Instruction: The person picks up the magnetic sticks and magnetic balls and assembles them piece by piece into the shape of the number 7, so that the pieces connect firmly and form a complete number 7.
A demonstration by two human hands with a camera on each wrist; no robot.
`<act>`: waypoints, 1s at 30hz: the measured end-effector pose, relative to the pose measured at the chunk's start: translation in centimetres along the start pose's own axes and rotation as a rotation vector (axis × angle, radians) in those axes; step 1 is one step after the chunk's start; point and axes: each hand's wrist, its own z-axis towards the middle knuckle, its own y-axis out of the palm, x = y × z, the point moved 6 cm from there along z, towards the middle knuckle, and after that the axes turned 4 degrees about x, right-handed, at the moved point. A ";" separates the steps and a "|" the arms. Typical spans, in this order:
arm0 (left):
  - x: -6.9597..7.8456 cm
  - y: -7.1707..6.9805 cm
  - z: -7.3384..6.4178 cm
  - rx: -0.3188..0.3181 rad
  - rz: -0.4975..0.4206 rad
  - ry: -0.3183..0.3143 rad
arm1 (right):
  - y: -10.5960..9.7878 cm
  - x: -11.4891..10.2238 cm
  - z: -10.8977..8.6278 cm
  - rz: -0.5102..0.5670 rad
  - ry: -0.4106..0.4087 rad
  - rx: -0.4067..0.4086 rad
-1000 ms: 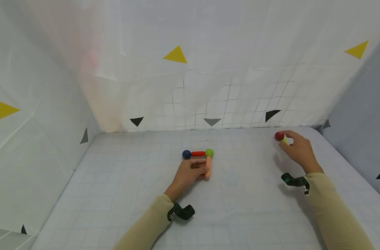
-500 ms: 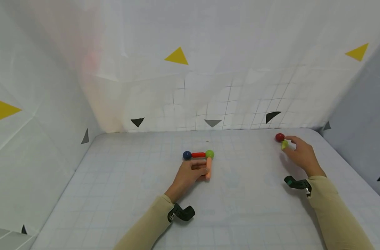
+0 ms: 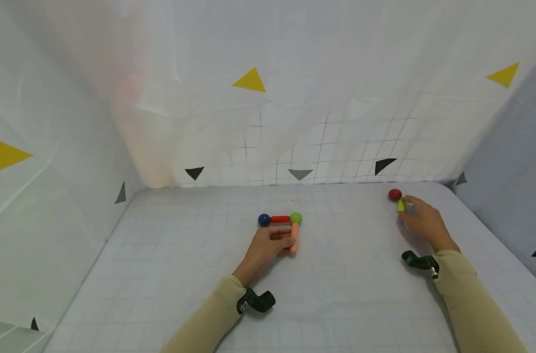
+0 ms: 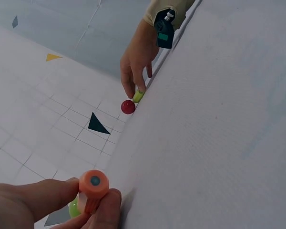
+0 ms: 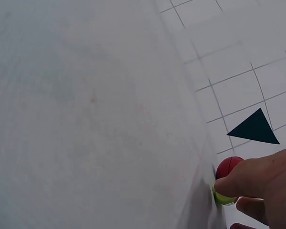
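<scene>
Your right hand (image 3: 428,225) has drawn back slightly from the red ball (image 3: 395,194) onto the yellow-green rod (image 3: 401,206).
You pinch that rod between thumb and fingertip, its far end touching the red ball, at the back right of the table (image 3: 347,294). Your left hand (image 3: 264,246) grips the orange rod (image 3: 295,239), which runs from the green ball (image 3: 296,218) toward you; a red rod (image 3: 280,219) links that green ball to the dark blue ball (image 3: 264,219) on its left.

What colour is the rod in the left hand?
Light orange; the left wrist view shows the rod best.
</scene>
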 end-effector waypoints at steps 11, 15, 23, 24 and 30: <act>0.1 0.1 -0.1 -0.005 -0.005 0.004 | 0.4 0.5 0.1 -0.021 -0.028 0.012; 0.1 0.0 -0.1 -0.011 -0.008 0.015 | 0.2 0.2 0.0 -0.016 -0.063 0.046; 0.1 -0.1 -0.2 -0.005 0.033 0.005 | 0.1 -0.1 -0.3 0.006 -0.070 0.073; 0.1 -0.1 -0.2 -0.004 0.037 0.006 | 0.1 -0.1 -0.3 0.003 -0.069 0.073; 0.2 -0.1 -0.2 -0.002 0.035 0.005 | 0.1 -0.2 -0.4 0.010 -0.066 0.073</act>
